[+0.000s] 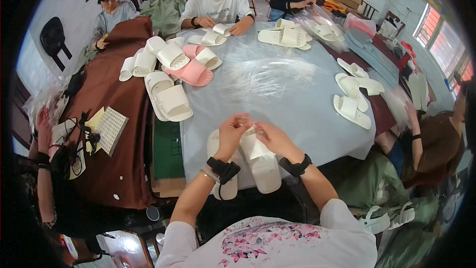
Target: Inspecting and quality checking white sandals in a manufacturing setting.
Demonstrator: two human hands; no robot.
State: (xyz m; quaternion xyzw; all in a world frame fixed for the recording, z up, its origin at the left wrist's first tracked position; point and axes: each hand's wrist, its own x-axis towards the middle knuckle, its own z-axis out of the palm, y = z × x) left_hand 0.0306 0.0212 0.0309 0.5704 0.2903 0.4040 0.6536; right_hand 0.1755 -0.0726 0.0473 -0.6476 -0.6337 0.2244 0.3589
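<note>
Right in front of me, a white slipper [264, 171] lies on the grey-covered table with its strap showing. Another white slipper [227, 188] sits to its left, mostly covered by my left forearm. My left hand [235, 131] is held over the far end of the slippers, its fingers bent and pinched together. Close beside it, my right hand [275, 140] has curled fingers at the far end of the right slipper. The fingertips of both hands nearly meet. Whatever is between them is too small to make out.
White slippers [168, 100] and pink slippers [196, 73] pile up at the left, with more white slippers [352, 111] at the right. Clear plastic bags [270, 72] cover the table's middle. Co-workers sit around; one person's hands [240, 26] handle slippers opposite. A sticker sheet [111, 130] lies on brown cloth.
</note>
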